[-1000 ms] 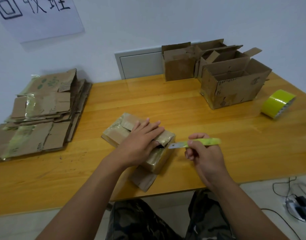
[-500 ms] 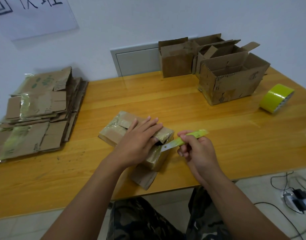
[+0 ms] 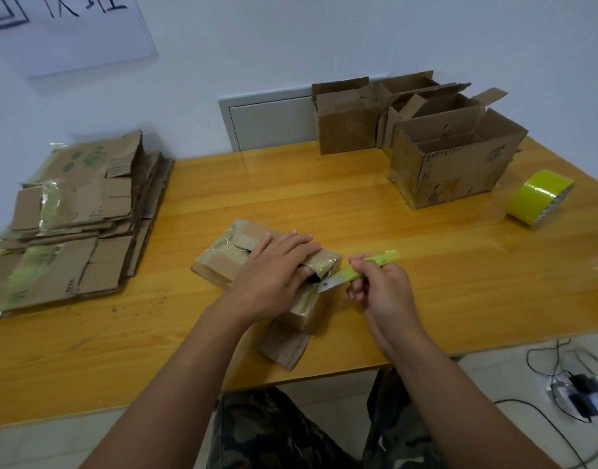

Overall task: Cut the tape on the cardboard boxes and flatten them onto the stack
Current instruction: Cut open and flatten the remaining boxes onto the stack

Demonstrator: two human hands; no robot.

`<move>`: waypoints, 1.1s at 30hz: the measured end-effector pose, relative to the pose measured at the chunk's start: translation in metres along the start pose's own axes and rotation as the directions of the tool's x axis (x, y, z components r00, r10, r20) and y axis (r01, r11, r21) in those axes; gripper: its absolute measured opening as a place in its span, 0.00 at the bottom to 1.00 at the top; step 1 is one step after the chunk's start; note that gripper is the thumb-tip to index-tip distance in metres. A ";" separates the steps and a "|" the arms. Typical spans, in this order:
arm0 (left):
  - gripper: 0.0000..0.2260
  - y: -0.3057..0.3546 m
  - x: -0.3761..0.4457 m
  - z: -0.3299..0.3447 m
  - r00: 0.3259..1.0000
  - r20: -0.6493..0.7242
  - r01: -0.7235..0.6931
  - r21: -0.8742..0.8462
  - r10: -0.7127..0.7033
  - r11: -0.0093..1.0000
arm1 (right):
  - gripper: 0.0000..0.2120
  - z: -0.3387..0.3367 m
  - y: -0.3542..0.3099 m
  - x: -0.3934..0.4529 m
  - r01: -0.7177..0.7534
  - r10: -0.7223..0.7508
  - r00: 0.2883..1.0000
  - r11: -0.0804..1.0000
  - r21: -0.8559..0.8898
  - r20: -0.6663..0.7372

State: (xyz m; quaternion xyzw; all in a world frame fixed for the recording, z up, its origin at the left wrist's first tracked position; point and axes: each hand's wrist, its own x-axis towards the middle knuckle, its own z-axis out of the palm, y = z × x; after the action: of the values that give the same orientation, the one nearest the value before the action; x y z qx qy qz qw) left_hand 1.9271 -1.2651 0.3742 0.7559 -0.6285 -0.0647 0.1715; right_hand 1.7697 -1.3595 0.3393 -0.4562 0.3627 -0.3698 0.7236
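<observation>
A white wall backs a wooden tabletop (image 3: 291, 198); a stack (image 3: 71, 218) of flattened cardboard lies at its left end, open boxes (image 3: 436, 143) stand at the far right, and a tape roll (image 3: 539, 197) lies beside them. Near the front edge lies a taped box (image 3: 243, 258); the left hand (image 3: 274, 272) presses flat on its top with straight fingers, the thumb tucked at the box's right end. The right hand (image 3: 380, 286) grips a green knife (image 3: 362, 269), its blade tip touching the tape at that right end.
</observation>
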 end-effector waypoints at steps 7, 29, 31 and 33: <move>0.18 -0.002 0.002 0.003 1.000 -0.024 0.010 -0.018 -0.010 1.000 | 0.10 -0.004 -0.002 0.007 0.000 -0.001 0.997 1.000 0.021 0.071; 0.08 0.006 -0.009 0.014 0.845 -0.532 0.001 -0.099 -0.054 0.995 | 0.09 -0.011 0.014 -0.035 0.514 -0.515 0.856 0.840 -0.175 0.040; 0.11 0.004 -0.016 0.015 0.875 -0.484 -0.050 -0.025 0.031 0.998 | 0.09 -0.017 0.013 -0.037 0.552 -0.538 0.833 0.793 -0.257 0.128; 0.15 0.003 -0.022 0.016 0.899 -0.429 -0.071 0.047 0.085 0.996 | 0.08 -0.021 0.011 -0.038 0.617 -0.577 0.786 0.721 -0.315 0.220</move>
State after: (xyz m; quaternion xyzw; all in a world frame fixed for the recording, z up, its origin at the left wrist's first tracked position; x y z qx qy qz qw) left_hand 1.9149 -1.2470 0.3579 0.7282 -0.6058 0.1203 0.2972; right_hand 1.7358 -1.3314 0.3290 -0.6955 0.2200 -0.4832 0.4842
